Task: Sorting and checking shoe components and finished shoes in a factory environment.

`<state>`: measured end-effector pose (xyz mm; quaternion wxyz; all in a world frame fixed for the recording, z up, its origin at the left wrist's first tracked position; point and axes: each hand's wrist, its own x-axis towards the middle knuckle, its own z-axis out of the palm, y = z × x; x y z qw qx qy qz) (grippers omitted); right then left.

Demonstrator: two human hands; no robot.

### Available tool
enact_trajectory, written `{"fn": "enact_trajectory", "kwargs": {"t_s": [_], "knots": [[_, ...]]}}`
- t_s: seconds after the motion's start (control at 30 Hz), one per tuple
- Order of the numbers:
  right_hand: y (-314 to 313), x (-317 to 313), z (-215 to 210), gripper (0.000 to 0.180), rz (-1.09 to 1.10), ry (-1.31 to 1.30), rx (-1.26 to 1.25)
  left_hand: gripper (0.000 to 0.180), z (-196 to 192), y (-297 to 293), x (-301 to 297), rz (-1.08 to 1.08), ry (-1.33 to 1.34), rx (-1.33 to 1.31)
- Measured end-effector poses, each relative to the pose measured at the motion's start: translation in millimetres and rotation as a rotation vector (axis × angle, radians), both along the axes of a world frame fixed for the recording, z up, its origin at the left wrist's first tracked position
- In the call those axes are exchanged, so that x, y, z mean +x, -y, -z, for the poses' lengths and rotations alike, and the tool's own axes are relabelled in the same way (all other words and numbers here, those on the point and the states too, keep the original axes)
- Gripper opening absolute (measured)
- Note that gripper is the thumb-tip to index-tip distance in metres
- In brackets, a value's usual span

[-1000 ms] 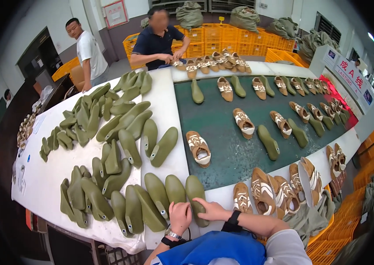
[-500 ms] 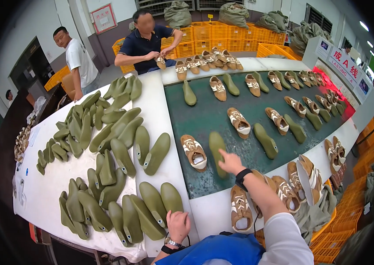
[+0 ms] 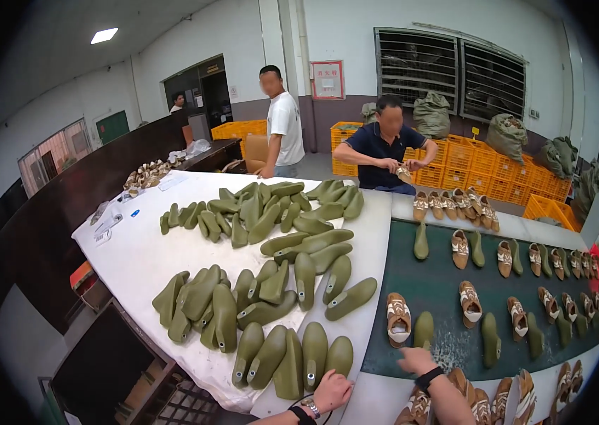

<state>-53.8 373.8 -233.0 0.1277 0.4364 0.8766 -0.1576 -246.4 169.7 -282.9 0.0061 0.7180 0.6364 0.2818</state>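
A white table (image 3: 137,255) strewn with olive shoe lasts borders a green belt (image 3: 441,283). The right hand (image 3: 415,360) rests open just below an upright last (image 3: 424,330) there; the left hand (image 3: 333,389), loosely curled, touches the nearest row's last (image 3: 340,356).

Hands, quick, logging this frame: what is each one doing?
Left hand: loosely curled at the olive-green plastic shoe last, apparently holding nothing.
Right hand: at the dark green conveyor belt edge, grip unclear.
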Motion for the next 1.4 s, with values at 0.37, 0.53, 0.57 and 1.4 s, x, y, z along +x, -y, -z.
{"fn": "enact_trajectory", "kwargs": {"t_s": [0.37,0.53,0.57,1.4], "knots": [[157,-116,35,0.020,-0.362,-0.941,0.330,0.028,64,21,-26,0.022,-0.056,-0.052],[150,-110,55,0.016,-0.280,-1.083,0.271,0.035,84,-3,-15,-0.004,0.000,-0.014],[152,-111,53,0.015,-0.266,-1.104,0.268,0.036,84,-8,-15,-0.015,0.013,-0.005],[172,-151,93,0.048,0.002,-0.710,0.390,0.070,45,86,-60,0.387,-0.144,-0.200]]}}
